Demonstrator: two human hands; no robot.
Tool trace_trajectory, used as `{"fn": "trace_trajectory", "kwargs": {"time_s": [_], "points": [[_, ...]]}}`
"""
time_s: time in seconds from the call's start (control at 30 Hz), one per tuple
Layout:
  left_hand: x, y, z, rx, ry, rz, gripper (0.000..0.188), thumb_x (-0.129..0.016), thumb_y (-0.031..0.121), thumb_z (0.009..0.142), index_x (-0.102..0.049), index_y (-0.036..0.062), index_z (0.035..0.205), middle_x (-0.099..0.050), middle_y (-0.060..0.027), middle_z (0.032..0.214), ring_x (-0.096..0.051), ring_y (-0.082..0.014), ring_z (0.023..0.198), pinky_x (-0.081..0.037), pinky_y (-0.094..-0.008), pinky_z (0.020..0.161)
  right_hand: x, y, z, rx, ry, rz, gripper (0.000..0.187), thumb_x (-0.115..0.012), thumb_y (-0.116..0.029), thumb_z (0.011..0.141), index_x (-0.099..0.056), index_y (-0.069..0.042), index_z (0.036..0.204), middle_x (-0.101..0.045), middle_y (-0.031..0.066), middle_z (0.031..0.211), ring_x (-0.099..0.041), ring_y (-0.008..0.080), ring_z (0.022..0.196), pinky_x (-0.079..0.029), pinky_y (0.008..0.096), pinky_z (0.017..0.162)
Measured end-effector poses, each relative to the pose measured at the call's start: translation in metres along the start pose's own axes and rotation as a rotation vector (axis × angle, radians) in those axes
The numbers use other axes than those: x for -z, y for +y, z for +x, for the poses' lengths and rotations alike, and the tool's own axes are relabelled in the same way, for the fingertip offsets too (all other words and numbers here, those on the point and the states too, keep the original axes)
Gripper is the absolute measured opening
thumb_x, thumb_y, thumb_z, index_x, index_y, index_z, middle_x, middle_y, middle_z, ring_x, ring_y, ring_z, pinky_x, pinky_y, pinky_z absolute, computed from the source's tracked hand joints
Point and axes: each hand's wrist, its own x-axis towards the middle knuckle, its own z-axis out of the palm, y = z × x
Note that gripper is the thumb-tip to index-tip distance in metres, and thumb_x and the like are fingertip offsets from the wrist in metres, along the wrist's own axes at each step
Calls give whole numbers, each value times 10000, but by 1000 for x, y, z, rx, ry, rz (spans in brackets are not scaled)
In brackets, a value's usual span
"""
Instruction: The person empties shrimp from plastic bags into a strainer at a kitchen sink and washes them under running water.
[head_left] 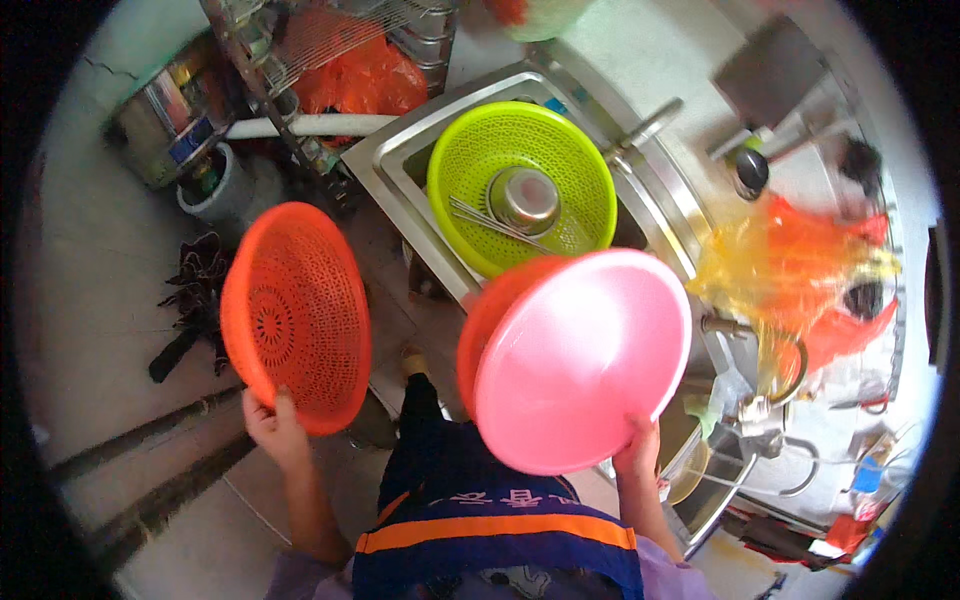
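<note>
Item one: orange-red colander, tilted, in my left hand, fingers clasped on its lower rim; held above the floor, out past the left edge of the steel sink. Item two: pink basin, smooth, tilted, in my right hand, fingers gripping its lower right rim; in view it covers the sink's near corner. Item three: second orange-red vessel, behind item two and mostly hidden; whether my right fingers hold it too, I cannot tell. Item four: lime-green colander, at the sink, within its left and far edges; contents, one metal bowl and several slender sticks.
</note>
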Motion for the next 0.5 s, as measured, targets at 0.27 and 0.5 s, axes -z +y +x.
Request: {"fn": "trace_trajectory", "kwargs": {"time_s": [0.27, 0.5], "points": [[27, 84, -63, -137, 151, -382, 279, -442, 10, 818, -486, -11, 1093, -542, -90, 1028, -543, -188, 912, -447, -326, 815, 50, -42, 0, -30, -247, 308, 358, -501, -11, 727, -517, 74, 1075, -591, 138, 1025, -578, 236, 930, -467, 342, 845], [5, 107, -91, 81, 67, -797, 316, -439, 19, 756, -500, -32, 1061, -559, -121, 1010, -553, -233, 937, -467, -365, 833, -48, -112, -47, 125, -467, 148, 323, -532, -67, 820, -494, 71, 1109, -582, 149, 1045, -581, 222, 944, -474, 325, 841]]}}
